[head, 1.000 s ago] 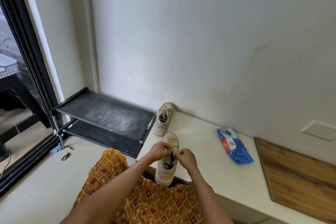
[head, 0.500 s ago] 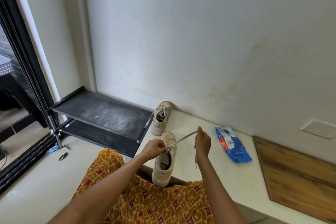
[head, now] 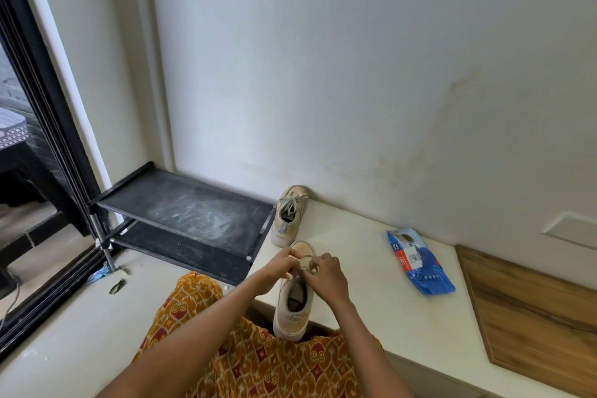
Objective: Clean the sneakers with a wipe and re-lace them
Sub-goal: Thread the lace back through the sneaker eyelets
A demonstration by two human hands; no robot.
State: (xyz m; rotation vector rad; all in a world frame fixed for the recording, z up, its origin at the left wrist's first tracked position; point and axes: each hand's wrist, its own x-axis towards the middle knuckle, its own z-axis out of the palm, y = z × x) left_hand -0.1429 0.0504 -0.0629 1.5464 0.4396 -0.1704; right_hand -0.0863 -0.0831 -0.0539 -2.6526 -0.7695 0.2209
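- You had the near beige canvas sneaker (head: 293, 297) standing on the cream bench top (head: 371, 310), heel at the front edge, toe toward the white wall (head: 355, 58).
- Your left hand (head: 280, 271) was curled in and pinching the thin pale lace (head: 305, 258) on the left side of the shoe's tongue.
- Your right hand (head: 326, 275) was curled too, pinching the lace on the right side (both hands sat very close together over the eyelets).
- I could not tell which hole the lace tip was going into; your fingers hid it.
- To do this step well, I think you needed to keep one hand holding the lace flat while the other fed the tip through the next hole.
- It was best to pull both sides the same, so one end would not come out short.
- The heel hung a little over the bench edge above your orange patterned cloth (head: 258, 362), so a hard tug could have tipped the shoe off (press it down gently).
- The second beige sneaker (head: 288, 216) stood just behind, toe against the wall, with its lace already tied in a bow; it looked done.
- The blue plastic pack of wipes (head: 420, 265) lay well apart to the right, near the brown wooden board (head: 533, 317).
- The black two-shelf rack (head: 184, 213) stood to the left of the bench.
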